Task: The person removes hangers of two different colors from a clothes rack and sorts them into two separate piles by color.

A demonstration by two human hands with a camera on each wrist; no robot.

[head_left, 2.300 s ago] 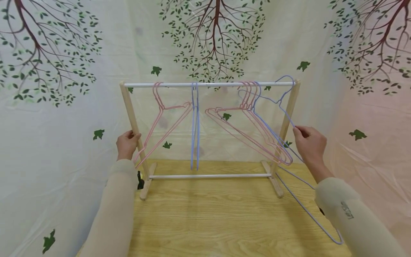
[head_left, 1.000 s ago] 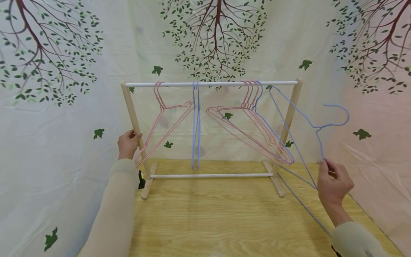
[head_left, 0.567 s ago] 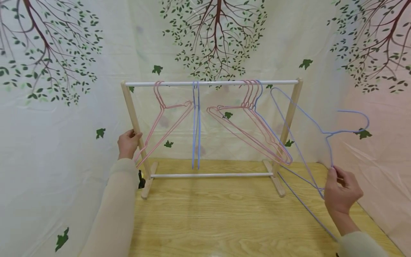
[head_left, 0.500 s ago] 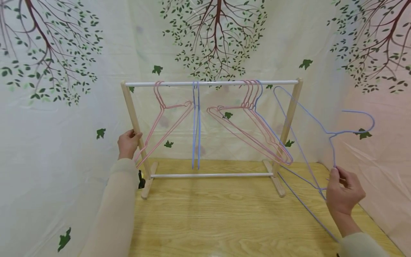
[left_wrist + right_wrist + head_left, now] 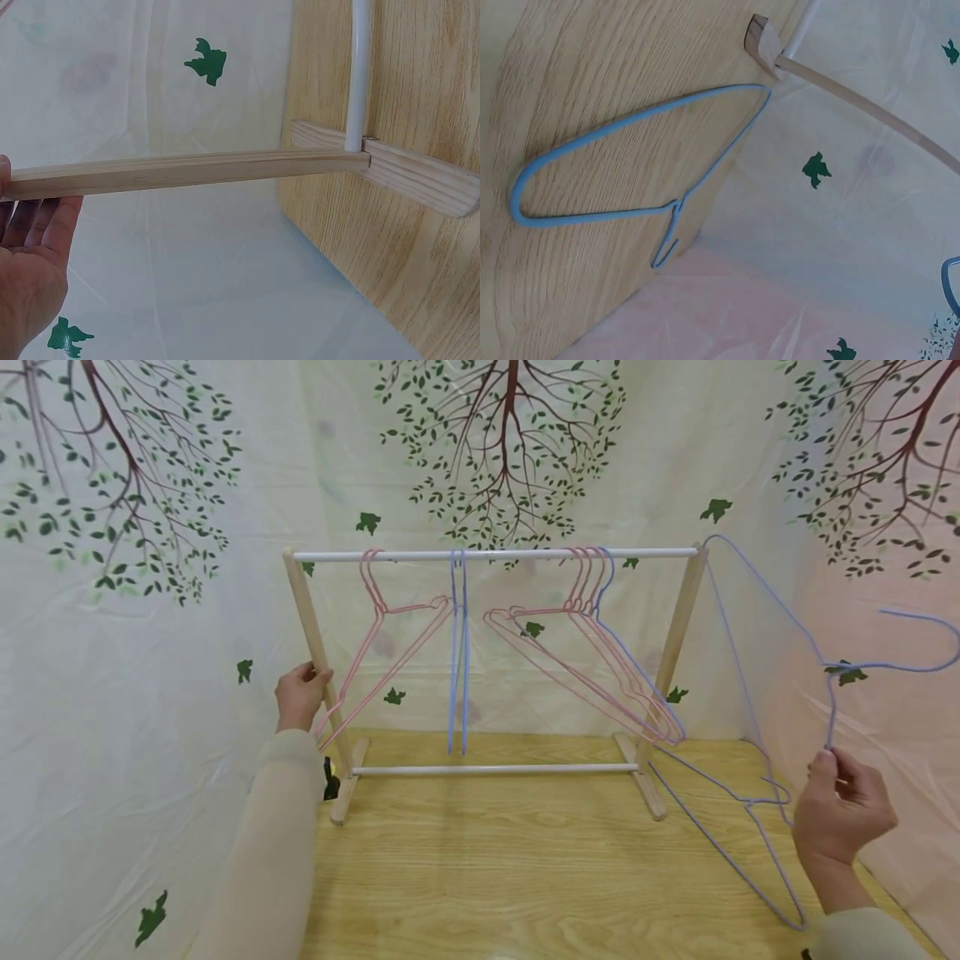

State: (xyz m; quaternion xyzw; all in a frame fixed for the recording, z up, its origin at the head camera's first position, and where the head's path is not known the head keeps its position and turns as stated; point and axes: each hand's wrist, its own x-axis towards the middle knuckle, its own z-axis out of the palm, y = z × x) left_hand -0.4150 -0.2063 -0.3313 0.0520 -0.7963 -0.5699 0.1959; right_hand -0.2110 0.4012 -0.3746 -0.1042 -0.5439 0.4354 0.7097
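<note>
You've got no readable text, label, brand, number or sign in any of the three views. The backdrop sheet [image 5: 187, 710] carries only printed trees and green leaves, no lettering. The wooden rack [image 5: 678, 635], the hangers and the tabletop [image 5: 487, 877] are unmarked. Your sleeves show no legible print here.

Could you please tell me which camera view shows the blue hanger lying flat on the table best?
The right wrist view: the blue hanger on the table shows whole and unobstructed. The head view shows it at a slant, thin. The left wrist view misses it.
</note>
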